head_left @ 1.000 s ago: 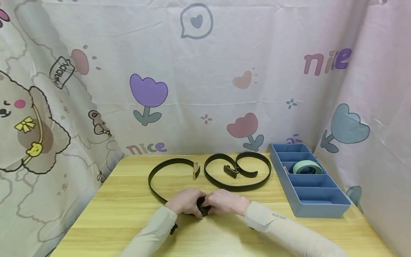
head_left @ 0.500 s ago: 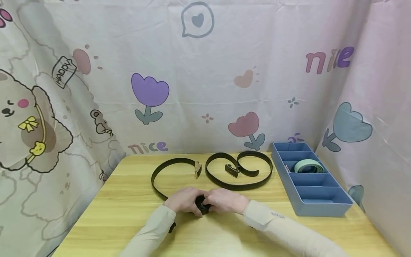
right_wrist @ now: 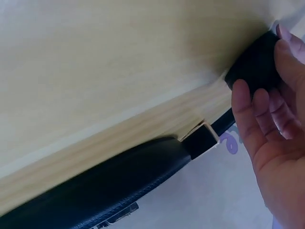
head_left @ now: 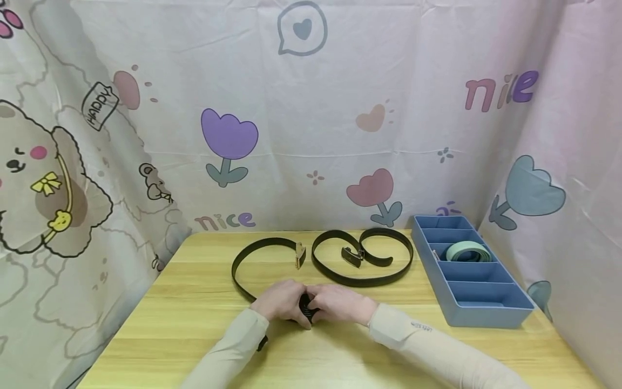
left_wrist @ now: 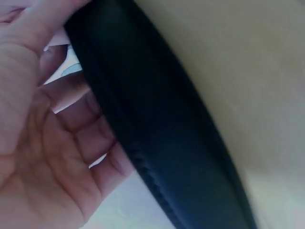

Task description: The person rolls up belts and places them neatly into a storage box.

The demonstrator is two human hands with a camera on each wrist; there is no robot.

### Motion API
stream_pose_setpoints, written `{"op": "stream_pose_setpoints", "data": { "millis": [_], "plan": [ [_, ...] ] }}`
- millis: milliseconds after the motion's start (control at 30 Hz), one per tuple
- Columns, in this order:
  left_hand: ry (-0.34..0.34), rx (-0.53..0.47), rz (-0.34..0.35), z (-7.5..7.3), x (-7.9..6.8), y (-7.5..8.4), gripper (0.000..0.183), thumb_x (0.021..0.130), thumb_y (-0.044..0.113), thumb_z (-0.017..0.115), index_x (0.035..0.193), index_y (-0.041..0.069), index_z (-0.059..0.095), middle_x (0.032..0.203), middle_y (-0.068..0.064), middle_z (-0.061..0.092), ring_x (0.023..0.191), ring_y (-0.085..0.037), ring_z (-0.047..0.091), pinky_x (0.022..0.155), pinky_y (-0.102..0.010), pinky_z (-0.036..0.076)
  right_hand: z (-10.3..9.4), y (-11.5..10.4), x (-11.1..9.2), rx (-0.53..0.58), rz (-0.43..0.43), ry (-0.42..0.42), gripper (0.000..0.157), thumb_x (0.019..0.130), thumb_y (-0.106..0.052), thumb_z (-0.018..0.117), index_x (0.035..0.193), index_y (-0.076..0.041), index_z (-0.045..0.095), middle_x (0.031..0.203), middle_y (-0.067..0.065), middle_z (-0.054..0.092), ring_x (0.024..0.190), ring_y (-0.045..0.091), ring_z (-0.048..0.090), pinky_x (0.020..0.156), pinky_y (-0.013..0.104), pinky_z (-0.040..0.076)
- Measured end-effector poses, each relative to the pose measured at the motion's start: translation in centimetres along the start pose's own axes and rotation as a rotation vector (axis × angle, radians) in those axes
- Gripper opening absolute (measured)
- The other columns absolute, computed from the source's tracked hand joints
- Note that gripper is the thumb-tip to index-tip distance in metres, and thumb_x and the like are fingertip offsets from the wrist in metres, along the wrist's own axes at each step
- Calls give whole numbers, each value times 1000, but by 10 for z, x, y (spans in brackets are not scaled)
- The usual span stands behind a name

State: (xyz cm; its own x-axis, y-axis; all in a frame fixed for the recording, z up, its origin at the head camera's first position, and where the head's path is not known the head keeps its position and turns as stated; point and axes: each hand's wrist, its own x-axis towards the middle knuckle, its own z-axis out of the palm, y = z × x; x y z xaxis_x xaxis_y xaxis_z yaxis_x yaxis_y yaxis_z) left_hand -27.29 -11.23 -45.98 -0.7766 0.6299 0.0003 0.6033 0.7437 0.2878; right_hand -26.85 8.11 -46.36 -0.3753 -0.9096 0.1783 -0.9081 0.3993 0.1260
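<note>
In the head view my left hand [head_left: 282,302] and right hand [head_left: 340,303] meet at the front middle of the table, gripping a small black coil [head_left: 306,309] of belt from both sides. From under the left hand the belt's strap [head_left: 236,273] curves out and back to a gold-edged buckle [head_left: 300,255]. Across the left wrist view runs the black strap [left_wrist: 147,109], with left fingers [left_wrist: 107,129] behind it. The right wrist view has the right thumb and fingers around the coil [right_wrist: 255,64], the gold-edged buckle [right_wrist: 205,140] lying beyond. Fingers partly cover the coil.
A second black belt [head_left: 362,282] lies in loose loops behind the right hand, its dark buckle [head_left: 351,256] inside. At the right stands a blue divided box [head_left: 486,317] with a rolled mint-green belt [head_left: 467,249] in one compartment. A printed curtain [head_left: 311,135] hangs behind the table [head_left: 160,324].
Both hands stay on the coil, their fingers shifting slightly around it. The loose arc of the strap at the left has drawn in a little to the right. The head view has shifted slightly.
</note>
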Motion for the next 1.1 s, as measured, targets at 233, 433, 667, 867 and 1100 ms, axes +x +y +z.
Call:
{"op": "stream_pose_setpoints", "data": {
  "millis": [233, 433, 667, 867, 1100],
  "plan": [
    [-74, -76, 42, -2, -3, -9, 48, 62, 32, 89, 102, 29, 63, 94, 13, 65, 81, -4, 56, 76, -22, 47, 0, 5, -1, -22, -29, -12, 16, 84, -35, 74, 96, -24, 77, 100, -8, 59, 89, 5, 56, 80, 16, 48],
    [-34, -14, 13, 0, -1, -8, 49, 58, 39, 89, 98, 28, 63, 89, 12, 66, 77, -5, 57, 73, -26, 48, 3, -4, 1, -27, 86, 2, 19, 82, -38, 77, 92, -23, 75, 96, -6, 57, 82, 5, 54, 74, 18, 48],
    [2, 57, -30, 3, -3, -7, 49, 52, 52, 89, 85, 29, 62, 79, 12, 64, 71, -6, 56, 67, -28, 48, 6, -12, 3, 22, 122, 13, 20, 78, -37, 80, 92, -24, 77, 94, -7, 53, 79, 4, 50, 71, 19, 46],
    [-90, -77, -1, -2, -6, -13, 52, 57, 36, 91, 100, 30, 63, 92, 13, 65, 81, -4, 57, 77, -24, 48, 5, -5, 4, -36, 45, -13, 22, 77, -34, 81, 95, -23, 78, 102, -7, 56, 89, 5, 53, 83, 18, 48],
    [-50, -66, 8, -1, -4, -11, 46, 56, 36, 91, 91, 28, 63, 82, 15, 62, 72, -3, 53, 69, -24, 47, 3, -6, 7, -6, 90, -61, 16, 78, -35, 81, 87, -25, 74, 102, -8, 55, 86, 5, 52, 76, 19, 47]
  ]
}}
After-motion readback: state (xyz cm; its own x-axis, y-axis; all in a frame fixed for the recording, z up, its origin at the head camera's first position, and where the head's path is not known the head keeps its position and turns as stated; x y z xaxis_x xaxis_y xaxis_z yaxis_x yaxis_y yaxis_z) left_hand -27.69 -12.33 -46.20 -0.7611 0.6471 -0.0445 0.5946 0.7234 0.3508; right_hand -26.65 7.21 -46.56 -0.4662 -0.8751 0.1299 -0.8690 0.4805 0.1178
